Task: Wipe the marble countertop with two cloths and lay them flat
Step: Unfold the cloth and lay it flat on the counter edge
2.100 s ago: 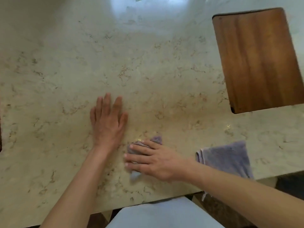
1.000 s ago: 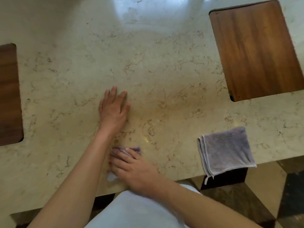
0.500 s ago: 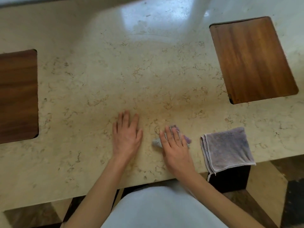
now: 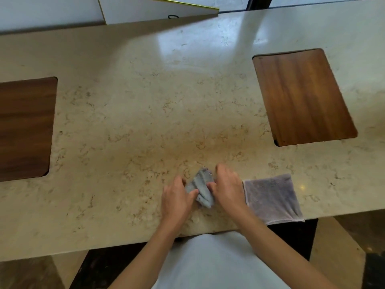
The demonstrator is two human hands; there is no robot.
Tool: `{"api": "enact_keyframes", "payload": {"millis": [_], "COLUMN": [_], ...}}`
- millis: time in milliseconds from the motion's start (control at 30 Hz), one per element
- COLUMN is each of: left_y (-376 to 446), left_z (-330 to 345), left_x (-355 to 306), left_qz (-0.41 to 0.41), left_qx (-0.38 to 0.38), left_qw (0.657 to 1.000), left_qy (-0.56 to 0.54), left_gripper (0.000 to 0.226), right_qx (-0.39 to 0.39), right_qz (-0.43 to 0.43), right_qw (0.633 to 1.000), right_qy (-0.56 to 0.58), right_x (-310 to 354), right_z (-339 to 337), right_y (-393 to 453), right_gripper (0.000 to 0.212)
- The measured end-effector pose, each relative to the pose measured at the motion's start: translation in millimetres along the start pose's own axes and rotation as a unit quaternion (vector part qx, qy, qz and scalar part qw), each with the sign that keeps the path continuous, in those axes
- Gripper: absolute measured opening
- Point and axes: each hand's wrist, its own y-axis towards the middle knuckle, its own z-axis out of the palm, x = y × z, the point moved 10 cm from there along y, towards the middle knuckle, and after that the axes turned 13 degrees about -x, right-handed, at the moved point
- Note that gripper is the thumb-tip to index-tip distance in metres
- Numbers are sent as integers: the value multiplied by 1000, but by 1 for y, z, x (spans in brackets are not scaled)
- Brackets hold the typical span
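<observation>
1. Our left hand (image 4: 177,200) and right hand (image 4: 228,187) both pinch the crumpled cloth (image 4: 201,189) near the marble countertop's (image 4: 125,126) near edge.
2. We should draw its corners apart and press it flat, left of the flat cloth (image 4: 271,198).

On marble countertop (image 4: 129,113), near front edge: crumpled cloth (image 4: 201,189), pinched between left hand (image 4: 177,200) and right hand (image 4: 228,187). Just right of right hand: 2nd cloth (image 4: 273,198), laid flat, lower corner at counter edge. Set into countertop, 2 wooden panels: right panel (image 4: 302,97) behind flat cloth, left panel (image 4: 25,128) at far left.
</observation>
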Motion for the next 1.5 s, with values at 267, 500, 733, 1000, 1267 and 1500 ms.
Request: {"api": "enact_keyframes", "payload": {"millis": [267,500,733,1000,1267,1500], "left_y": [-23,-46,-117,-146,-178,-181], "left_z": [-17,-25,10,27,106,175], "left_x": [7,1,-9,-57,-97,-183], "left_qz": [-101,-214,-272,-221,-213,-173], "left_qx": [30,106,210,191,165,86], "left_qw": [947,744,685,735,847,901], "left_qy": [-303,-624,-643,-612,-459,-388], "left_gripper": [21,32,40,30,28,22], "right_qx": [141,161,150,27,41,-24], "right_qz": [40,133,235,158,225,208], "right_qw": [969,826,743,836,831,882], "right_qy": [199,524,608,525,507,422], "right_x": [4,8,-28,-104,-219,-325], "right_z": [6,-36,-49,-99,-97,-135], "right_y": [8,-22,-73,-90,-83,-33], "right_gripper": [17,8,6,6,15,21]}}
